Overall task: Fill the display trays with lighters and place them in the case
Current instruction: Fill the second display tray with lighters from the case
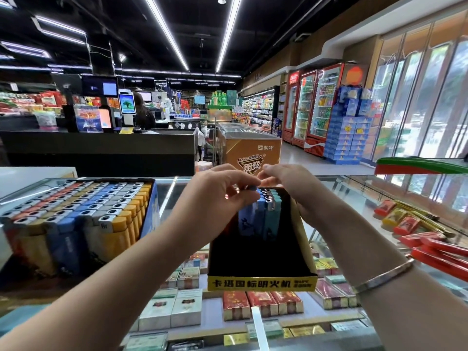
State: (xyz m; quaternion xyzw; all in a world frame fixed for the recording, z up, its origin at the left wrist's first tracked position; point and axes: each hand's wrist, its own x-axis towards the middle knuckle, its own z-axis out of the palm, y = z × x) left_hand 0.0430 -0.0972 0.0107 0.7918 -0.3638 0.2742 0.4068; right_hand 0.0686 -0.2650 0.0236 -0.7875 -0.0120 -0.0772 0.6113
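Note:
A black display tray (260,264) with a yellow front label stands on the glass case (367,193). Its near part holds nothing; a few blue and teal lighters (263,219) stand at its far end. My left hand (217,196) hovers over that far end, fingers pinched on the top of a blue lighter (252,189). My right hand (291,188) is at the tray's far right edge, fingertips close to the left hand's; whether it holds anything is hidden. A full tray of lighters (76,214) in orange, blue, grey and red sits to the left.
Cigarette packs (260,304) lie under the glass top. Red cartons (440,252) lie inside the case at right. A gold freezer (249,145) and a dark checkout counter (101,150) stand beyond the case. A red and green object (420,164) lies on the right edge.

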